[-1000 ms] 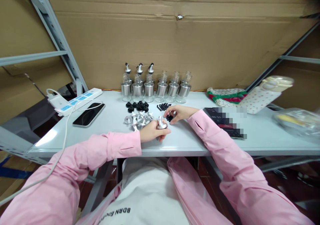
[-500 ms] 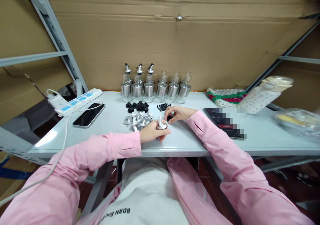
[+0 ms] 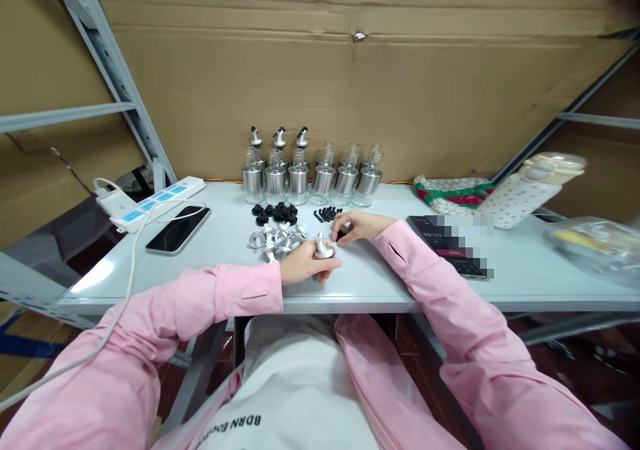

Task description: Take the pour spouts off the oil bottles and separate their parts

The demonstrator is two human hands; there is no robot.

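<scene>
Head view: the left hand (image 3: 300, 264) holds one silver spout cap (image 3: 324, 250) between thumb and curled fingers, spout up, near the front edge of the table (image 3: 370, 278), probably so that its narrow end is accessible to the right hand (image 3: 363, 225). The right hand's bent fingers reach down at small black parts (image 3: 341, 235); whether they pinch one cannot be told. Loose silver caps (image 3: 283, 239), black stoppers (image 3: 285, 212) and black levers (image 3: 325, 215) lie sorted by type, likely for quick picking. Bottles (image 3: 299, 181) stand behind, seemingly to leave working room.
</scene>
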